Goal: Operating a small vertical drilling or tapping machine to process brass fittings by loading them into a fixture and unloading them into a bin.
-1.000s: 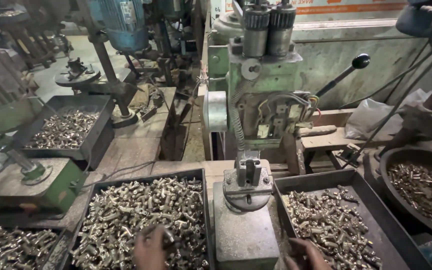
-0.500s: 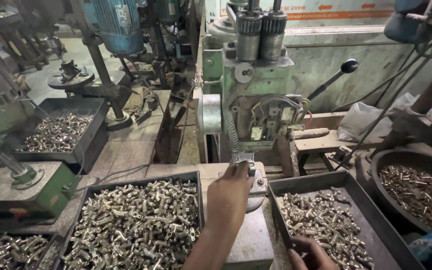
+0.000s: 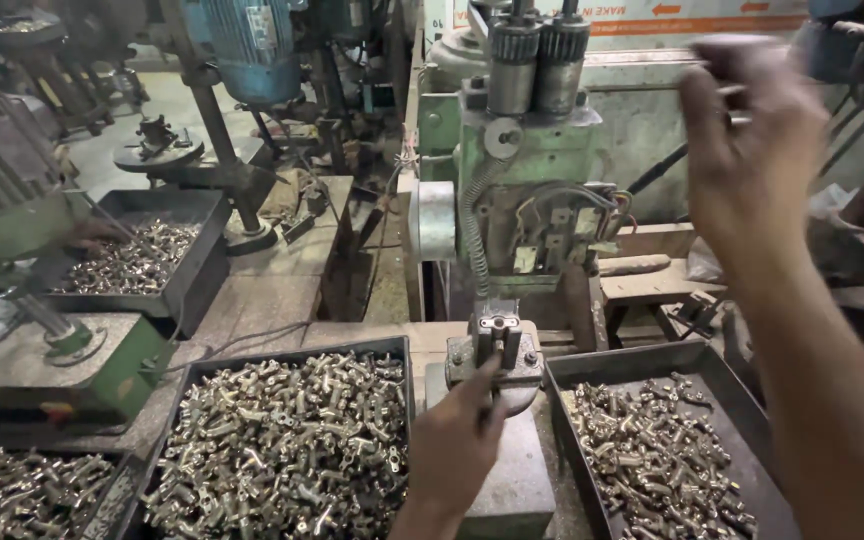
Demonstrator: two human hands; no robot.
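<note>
My left hand [image 3: 457, 440] reaches forward over the grey machine bed, its fingertips against the small metal fixture [image 3: 497, 345] under the green drilling machine [image 3: 532, 190]. Whether a part sits between the fingers is hidden. My right hand [image 3: 752, 130], blurred, is raised at the upper right and closed around the machine's lever handle; the dark lever rod [image 3: 657, 172] runs down toward the machine. A black tray [image 3: 292, 358] heaped with small shiny metal fittings [image 3: 282, 450] lies left of the fixture. Another tray [image 3: 632, 352] of similar fittings [image 3: 652, 460] lies to the right, under my right forearm.
A further tray of fittings [image 3: 142, 255] stands at the far left behind a green machine base [image 3: 52, 370]. More fittings fill a tray at the bottom left [image 3: 22, 495]. A blue motor [image 3: 252, 50] and other drill stands crowd the back. A wooden bench [image 3: 282, 290] runs between them.
My left hand went from the left tray to the fixture and has drawn back slightly. My right hand rose from the right tray up to the lever handle.
</note>
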